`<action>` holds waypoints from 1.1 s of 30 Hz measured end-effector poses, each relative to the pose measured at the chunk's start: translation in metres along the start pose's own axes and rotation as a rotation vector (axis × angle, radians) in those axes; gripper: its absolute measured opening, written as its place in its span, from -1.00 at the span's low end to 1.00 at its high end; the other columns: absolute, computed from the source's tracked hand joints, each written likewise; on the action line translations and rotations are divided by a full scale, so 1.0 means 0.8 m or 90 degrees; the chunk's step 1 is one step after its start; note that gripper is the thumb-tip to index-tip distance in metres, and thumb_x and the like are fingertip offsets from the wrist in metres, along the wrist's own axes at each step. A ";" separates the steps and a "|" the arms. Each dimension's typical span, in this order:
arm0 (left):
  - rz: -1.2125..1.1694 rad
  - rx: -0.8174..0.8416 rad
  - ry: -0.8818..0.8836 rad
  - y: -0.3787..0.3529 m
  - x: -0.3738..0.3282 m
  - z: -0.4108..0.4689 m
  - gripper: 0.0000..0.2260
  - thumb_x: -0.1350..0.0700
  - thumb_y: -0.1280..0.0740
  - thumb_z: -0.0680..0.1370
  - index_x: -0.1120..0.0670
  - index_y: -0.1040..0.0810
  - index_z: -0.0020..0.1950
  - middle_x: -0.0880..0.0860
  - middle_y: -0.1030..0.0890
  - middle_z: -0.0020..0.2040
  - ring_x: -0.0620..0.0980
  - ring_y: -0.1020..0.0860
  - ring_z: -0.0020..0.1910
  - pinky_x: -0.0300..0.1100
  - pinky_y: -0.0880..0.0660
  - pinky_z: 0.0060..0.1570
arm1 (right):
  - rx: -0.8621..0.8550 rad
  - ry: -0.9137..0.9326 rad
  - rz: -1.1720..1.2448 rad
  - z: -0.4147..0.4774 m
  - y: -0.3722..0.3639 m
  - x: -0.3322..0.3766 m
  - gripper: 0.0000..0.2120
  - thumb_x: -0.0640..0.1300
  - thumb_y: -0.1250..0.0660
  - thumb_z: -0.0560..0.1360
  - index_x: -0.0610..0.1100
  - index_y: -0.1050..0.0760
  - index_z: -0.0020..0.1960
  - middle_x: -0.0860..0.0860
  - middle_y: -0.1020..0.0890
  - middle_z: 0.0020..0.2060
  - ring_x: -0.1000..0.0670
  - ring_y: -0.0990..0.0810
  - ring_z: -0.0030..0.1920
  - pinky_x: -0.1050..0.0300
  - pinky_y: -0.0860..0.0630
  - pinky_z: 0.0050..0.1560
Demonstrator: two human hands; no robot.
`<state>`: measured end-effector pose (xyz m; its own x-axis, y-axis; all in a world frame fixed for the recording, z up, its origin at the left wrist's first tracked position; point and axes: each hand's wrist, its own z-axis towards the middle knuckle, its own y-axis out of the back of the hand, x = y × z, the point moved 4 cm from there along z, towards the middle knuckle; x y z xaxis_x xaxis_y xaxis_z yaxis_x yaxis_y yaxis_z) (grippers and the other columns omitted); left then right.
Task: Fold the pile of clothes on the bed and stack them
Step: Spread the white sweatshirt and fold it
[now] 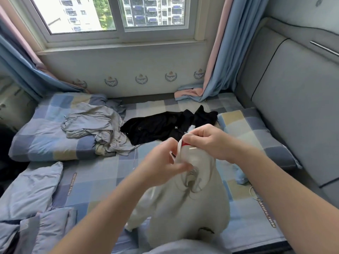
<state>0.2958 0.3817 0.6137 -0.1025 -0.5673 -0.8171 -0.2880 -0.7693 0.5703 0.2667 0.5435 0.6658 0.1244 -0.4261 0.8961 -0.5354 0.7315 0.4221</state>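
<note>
At six o'clock the off-white cloth garment (183, 208) looks thick, soft, matt. The black cloth garment (156, 125) at twelve is matt; the grey-blue cloth garment (91, 120) at ten, thin and creased. At two, the grey padded headboard (293, 110) is smooth, its silver metal strip (323, 48) glossy.

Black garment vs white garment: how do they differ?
Colour: the black garment is dark, the white garment off-white with a drawstring. Pose: the black garment lies loose on the bed; the white garment hangs from the left hand and right hand, which grip its top edge. Shared: neither is folded yet.
</note>
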 end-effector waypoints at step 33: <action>0.204 -0.350 -0.031 0.442 0.062 0.004 -0.80 0.02 -0.17 0.62 0.03 -0.43 -0.17 0.04 -0.50 -0.28 0.09 -0.46 -0.27 -0.06 -0.37 -0.28 | -0.211 0.050 0.029 0.145 0.014 0.123 -0.81 -0.11 -0.18 0.38 -0.25 -0.39 -0.22 -0.06 -0.34 -0.38 0.00 -0.30 -0.37 0.10 -0.21 -0.37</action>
<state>0.1857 0.0826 0.7750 -0.1493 -0.7905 -0.5940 0.2941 -0.6090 0.7366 0.1762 0.4483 0.7431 0.1777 -0.3555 0.9176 -0.2424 0.8879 0.3910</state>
